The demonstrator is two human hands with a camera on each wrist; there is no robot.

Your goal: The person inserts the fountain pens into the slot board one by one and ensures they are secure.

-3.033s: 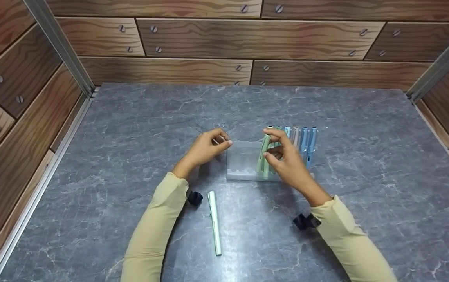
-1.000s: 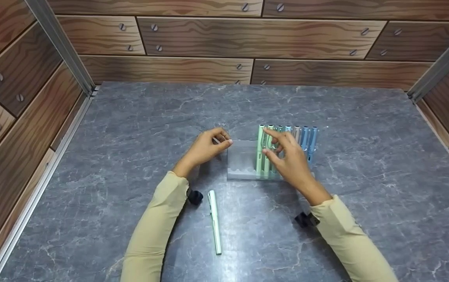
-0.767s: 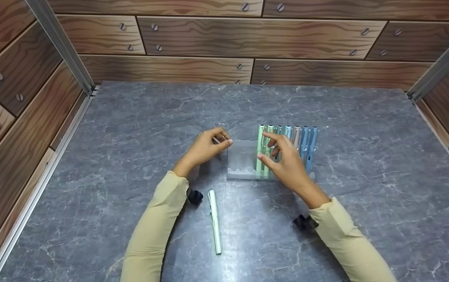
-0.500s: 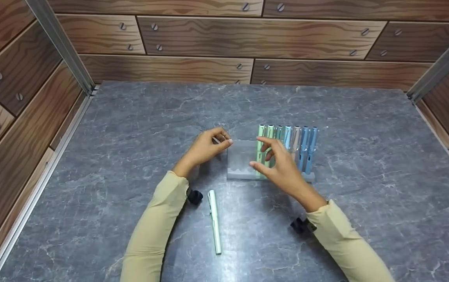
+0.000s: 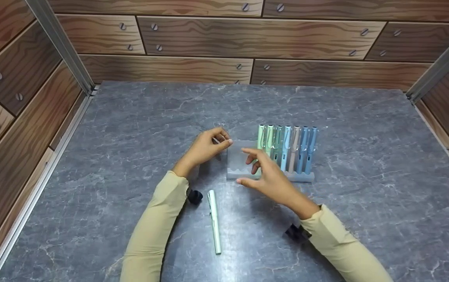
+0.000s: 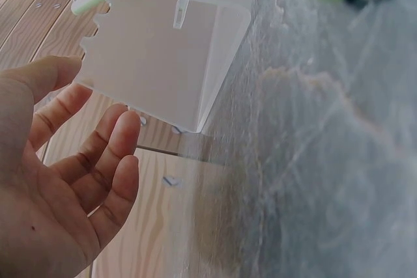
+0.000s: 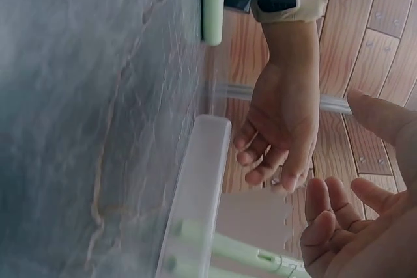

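A frosted clear pen stand [image 5: 240, 154] holds several capped pens in a row on its right part: light green pens [image 5: 261, 135], then dark green, light blue, greyish-brown and blue pens [image 5: 304, 150]. The left hand [image 5: 208, 145] pinches the stand's upper left corner between thumb and index finger; in the left wrist view the other fingers hang loosely curled. In front of the stand, the right hand [image 5: 269, 178] hovers with thumb and fingers spread, holding nothing, and covers the lower green pens. A loose light green pen [image 5: 215, 223] lies on the table nearer the person.
The grey marbled table [image 5: 150, 113] is bounded by wood-patterned walls [image 5: 259, 39] at the back and sides. Metal posts [image 5: 64, 47] stand at the back corners. Black wrist cameras [image 5: 195, 197] sit under both sleeves.
A light green pen that the right hand held at the row's left end now stands in the stand. The right hand has let go and moved down and left. The left hand stays put.
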